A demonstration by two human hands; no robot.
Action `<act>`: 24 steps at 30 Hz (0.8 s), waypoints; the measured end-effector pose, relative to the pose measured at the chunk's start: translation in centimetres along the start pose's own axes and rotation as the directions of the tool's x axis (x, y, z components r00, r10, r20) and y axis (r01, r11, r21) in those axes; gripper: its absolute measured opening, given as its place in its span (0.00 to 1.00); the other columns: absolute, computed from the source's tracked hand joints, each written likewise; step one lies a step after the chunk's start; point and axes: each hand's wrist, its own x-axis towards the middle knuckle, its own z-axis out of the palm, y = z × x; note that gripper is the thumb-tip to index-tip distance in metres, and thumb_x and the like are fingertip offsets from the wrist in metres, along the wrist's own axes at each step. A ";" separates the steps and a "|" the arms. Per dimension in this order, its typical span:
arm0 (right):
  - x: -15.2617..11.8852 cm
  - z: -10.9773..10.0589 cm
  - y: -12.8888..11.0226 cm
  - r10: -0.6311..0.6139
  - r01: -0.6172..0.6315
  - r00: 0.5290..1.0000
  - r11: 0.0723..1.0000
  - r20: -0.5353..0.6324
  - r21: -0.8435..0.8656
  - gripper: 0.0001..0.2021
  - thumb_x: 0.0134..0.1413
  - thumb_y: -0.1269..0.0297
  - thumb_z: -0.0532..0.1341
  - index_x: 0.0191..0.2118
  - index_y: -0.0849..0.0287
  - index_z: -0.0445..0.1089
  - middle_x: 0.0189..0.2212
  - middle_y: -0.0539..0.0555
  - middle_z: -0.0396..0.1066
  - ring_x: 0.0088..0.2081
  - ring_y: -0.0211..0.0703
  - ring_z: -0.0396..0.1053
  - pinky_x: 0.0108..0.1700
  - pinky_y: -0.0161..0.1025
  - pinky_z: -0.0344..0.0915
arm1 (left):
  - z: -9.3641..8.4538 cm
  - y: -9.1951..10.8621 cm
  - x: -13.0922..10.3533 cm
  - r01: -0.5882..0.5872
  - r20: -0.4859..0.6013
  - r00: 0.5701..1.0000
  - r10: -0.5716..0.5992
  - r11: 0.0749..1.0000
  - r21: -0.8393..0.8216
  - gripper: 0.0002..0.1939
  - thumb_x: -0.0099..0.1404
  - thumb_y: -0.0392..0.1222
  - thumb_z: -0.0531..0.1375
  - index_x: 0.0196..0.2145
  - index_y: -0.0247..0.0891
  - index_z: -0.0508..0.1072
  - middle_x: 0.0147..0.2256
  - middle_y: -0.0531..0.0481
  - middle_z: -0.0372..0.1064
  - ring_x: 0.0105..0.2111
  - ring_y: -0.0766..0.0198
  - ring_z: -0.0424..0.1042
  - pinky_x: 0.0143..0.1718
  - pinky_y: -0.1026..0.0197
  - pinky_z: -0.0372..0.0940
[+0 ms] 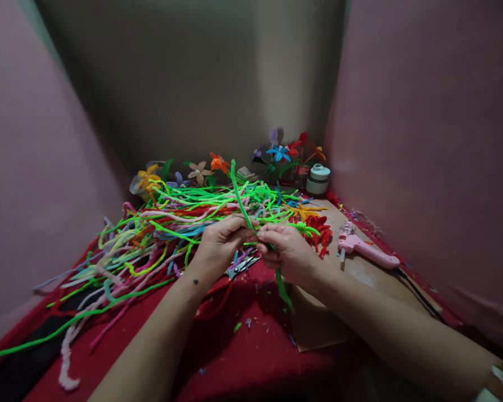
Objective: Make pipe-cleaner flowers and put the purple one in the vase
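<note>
A green pipe cleaner (240, 196) slants between my two hands, its upper end rising above them and its lower part hanging below my right hand. My left hand (224, 239) is closed, thumb and fingers pinching the stem. Right beside it, my right hand (287, 248) is closed around the lower stretch, fingertips nearly touching the left ones. Behind and left of the hands spreads a big heap of loose pipe cleaners (184, 215) in green, pink, yellow, blue and red. Just below the left fingers lie scissors (241, 269), blades pointing right.
A pink glue gun (366, 251) lies on a cardboard sheet (318, 326) to the right, its cord trailing off. Pipe-cleaner flowers (280, 152) and a lidded jar (318, 178) stand at the back. Small clippings dot the red cloth (235, 363). Pink walls (427, 139) rise on both sides.
</note>
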 end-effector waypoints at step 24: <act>-0.4 -0.3 -1.1 0.229 -0.248 0.959 0.962 0.165 0.112 0.05 0.35 0.73 0.61 0.19 0.63 0.61 0.12 0.43 0.58 0.13 0.24 0.39 0.16 0.28 0.34 | -2.0 1.3 -0.7 -0.545 0.275 0.834 0.478 0.640 0.542 0.11 0.63 0.30 0.52 0.37 0.40 0.73 0.38 0.48 0.70 0.38 0.64 0.70 0.39 0.65 0.63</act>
